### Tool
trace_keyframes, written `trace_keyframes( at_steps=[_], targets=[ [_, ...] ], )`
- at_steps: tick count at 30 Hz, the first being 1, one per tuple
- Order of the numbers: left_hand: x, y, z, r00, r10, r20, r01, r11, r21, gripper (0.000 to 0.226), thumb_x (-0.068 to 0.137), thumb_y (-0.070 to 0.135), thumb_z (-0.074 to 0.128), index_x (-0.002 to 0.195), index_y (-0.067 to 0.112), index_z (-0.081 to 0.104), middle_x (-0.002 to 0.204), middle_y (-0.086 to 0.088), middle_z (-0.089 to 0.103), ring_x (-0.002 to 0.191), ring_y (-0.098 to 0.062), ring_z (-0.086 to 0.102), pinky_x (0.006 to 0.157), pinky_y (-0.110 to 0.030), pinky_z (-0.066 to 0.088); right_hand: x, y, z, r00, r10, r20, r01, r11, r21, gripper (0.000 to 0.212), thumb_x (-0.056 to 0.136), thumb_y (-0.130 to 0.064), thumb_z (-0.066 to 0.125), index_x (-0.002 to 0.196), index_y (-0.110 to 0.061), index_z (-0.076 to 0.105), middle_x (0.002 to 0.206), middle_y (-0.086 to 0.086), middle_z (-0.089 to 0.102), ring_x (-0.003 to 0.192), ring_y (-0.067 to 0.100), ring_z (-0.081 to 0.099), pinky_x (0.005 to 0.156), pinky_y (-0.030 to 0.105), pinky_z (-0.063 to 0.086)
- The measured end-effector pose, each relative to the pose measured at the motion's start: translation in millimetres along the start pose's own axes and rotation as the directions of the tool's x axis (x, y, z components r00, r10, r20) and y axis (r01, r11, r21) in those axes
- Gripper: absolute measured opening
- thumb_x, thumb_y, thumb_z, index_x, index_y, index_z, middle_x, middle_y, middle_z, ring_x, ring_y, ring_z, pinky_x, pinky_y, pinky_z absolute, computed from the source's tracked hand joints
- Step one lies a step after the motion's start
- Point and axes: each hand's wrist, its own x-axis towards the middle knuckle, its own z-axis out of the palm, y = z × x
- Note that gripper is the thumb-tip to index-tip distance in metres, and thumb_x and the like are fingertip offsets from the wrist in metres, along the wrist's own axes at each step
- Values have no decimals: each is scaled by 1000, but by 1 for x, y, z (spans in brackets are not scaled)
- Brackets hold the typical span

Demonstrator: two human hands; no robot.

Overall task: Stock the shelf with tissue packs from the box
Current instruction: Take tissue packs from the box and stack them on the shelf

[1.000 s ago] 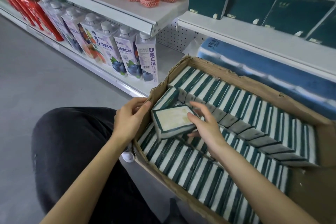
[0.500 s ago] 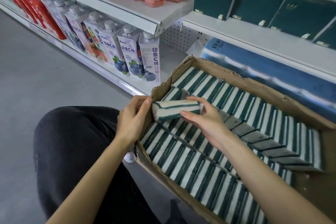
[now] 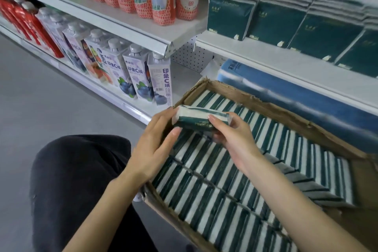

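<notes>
Now your right grip (image 3: pixel 231 137) pinches a tissue pack (image 3: pixel 194 117) over the box (image 3: pixel 282 111). Your left grip (image 3: pixel 155 145) — seemingly — clasps its end.

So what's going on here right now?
A person crouched at a store shelf holds one tissue pack in both hands just above the open cardboard box. The right hand grips its right end with the thumb on top, and the left hand pinches its left end. The box is packed with rows of boxed packs. The shelf up to the right already carries dark green stocked packs. The held pack has not reached it yet.
</notes>
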Motion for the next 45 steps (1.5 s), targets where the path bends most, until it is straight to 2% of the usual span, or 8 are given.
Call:
trace_keyframes(
  at_steps=[4, 8, 12, 17, 23, 30, 35, 45],
  targets=[
    [21, 23, 7, 999, 24, -27, -27, 992, -125, 47, 95, 54, 31, 141, 45, 35, 139, 34, 40, 134, 8, 33, 105, -7, 24, -1, -31, -9, 996, -85, 26, 80, 981, 175, 52, 72, -23, 78, 119, -17, 57, 115, 7, 67, 92, 15, 70, 84, 31, 55],
    [53, 51, 13, 995, -84, -46, 67, 951, -302, 29, 91, 63, 27, 115, 77, 34, 125, 47, 43, 127, 14, 36, 109, -16, 28, 3, -64, -23, 958, -286, -6, 284, 953, -108, 62, 70, -15, 82, 121, -28, 49, 105, -10, 69, 90, 5, 68, 85, 29, 52],
    [96, 76, 21, 999, 7, -51, -22, 956, -294, 59, 92, 66, 20, 144, 42, 36, 142, 19, 43, 134, 2, 35, 116, -38, 28, 22, -99, -41, 825, -549, -132, 465, 793, -393, 39, 74, -22, 80, 99, -32, 52, 96, -13, 64, 77, 3, 61, 68, 20, 51],
    [164, 85, 21, 993, -9, -118, -30, 944, -329, 69, 88, 70, 22, 147, 35, 32, 150, 12, 36, 138, -6, 34, 117, -40, 26, 62, -124, -72, 689, -696, -204, 523, 672, -525, 33, 75, -29, 80, 79, -25, 47, 70, -6, 50, 59, 5, 45, 54, 10, 37],
    [226, 60, 19, 983, -51, -177, 1, 962, -272, 51, 102, 47, 29, 150, 28, 26, 155, 7, 28, 126, 3, 29, 104, -22, 23, 116, -139, -96, 593, -686, -423, 476, 722, -503, 32, 77, -32, 78, 87, -19, 51, 81, -4, 52, 72, 9, 48, 63, 13, 39],
    [274, 34, 31, 988, -38, -148, -6, 958, -287, 73, 91, 34, 64, 150, 21, 24, 152, 4, 33, 133, -7, 32, 110, -29, 31, 147, -134, -90, 597, -677, -430, 411, 719, -561, 50, 75, -33, 80, 110, -25, 45, 105, 7, 57, 78, 13, 56, 65, 13, 43],
    [306, 28, 42, 981, 5, -193, -62, 954, -292, 75, 83, 26, 74, 145, 16, 32, 133, 11, 48, 120, 1, 46, 93, -3, 37, 150, -132, -90, 596, -663, -453, 380, 730, -569, 67, 71, -36, 83, 122, -23, 40, 99, 3, 57, 81, 20, 60, 70, 31, 48],
    [334, 29, 48, 975, -102, -197, 77, 988, -133, 73, 73, 53, 75, 129, 23, 40, 115, 14, 51, 118, -13, 50, 94, -28, 38, 150, -132, -83, 554, -660, -507, 270, 719, -641, 60, 74, -50, 76, 108, -23, 35, 98, 0, 53, 82, 17, 52, 70, 33, 41]
  ],
)
